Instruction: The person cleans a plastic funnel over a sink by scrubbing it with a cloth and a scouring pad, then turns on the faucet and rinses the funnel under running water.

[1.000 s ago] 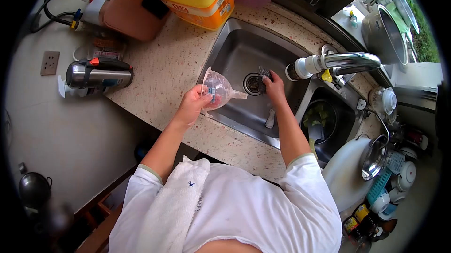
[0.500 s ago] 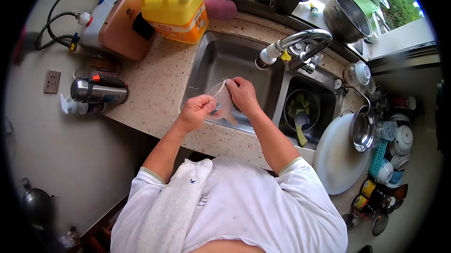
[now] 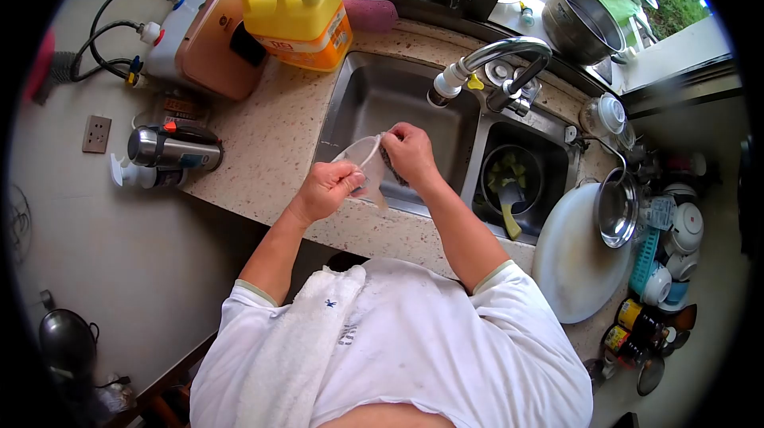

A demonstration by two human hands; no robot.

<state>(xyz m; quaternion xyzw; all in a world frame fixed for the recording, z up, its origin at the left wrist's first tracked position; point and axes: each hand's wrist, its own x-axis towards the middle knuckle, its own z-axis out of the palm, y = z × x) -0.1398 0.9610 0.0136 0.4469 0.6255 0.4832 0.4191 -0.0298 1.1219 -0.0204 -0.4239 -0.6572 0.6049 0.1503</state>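
Over sink (image 3: 398, 82), R hand (image 3: 411, 154) is now at funnel (image 3: 373, 173) w/ scrubber (image 3: 392, 169).

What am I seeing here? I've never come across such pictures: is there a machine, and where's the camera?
There is no machine: these are a person's two bare hands. One camera, worn on the head, looks forward and down, so the person's white shirt and towel show below. The left hand holds a see-through funnel; the right hand, at its rim, has a dark scourer, partly hidden. Both are over the sink. On the counter stands a yellow jug; the smaller basin holds a pot with green pieces.
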